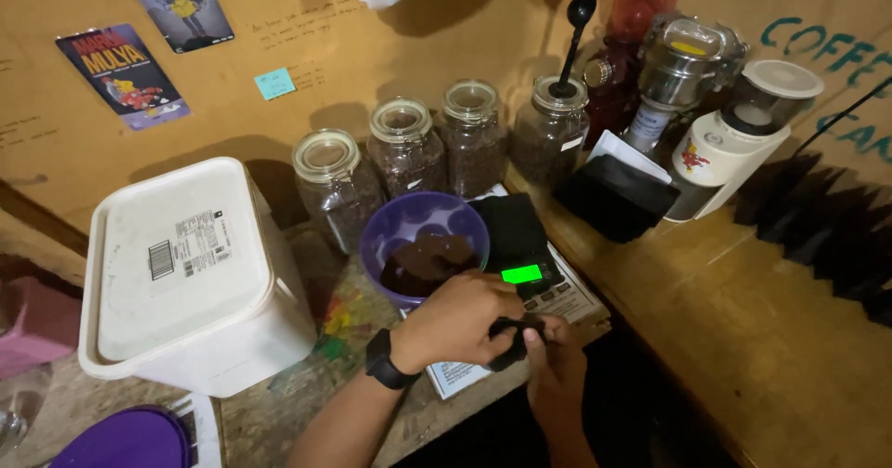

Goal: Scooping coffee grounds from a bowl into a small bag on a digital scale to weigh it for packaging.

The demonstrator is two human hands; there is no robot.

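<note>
A small dark object (509,342), too dim to identify, sits pinched between both hands just off the near edge of the worn wooden counter (279,403), in front of the black digital scale with a lit green display (520,250). The left hand (460,319), a black watch on its wrist, curls over the object from above with fingers closed on it; the forearm comes up from the lower left. The right hand (556,356) rises from below, thumb and fingertips clamped on the same object. Just beyond the knuckles stands a purple plastic bowl holding dark coffee grounds (426,245), touching the scale's left side. A big white lidded plastic tub (186,277) crowds the left, leaving a narrow strip of counter between it and the bowl. Four glass jars of coffee beans (437,147) line the back wall. To the right, open wooden tabletop (743,310) offers free room.
</note>
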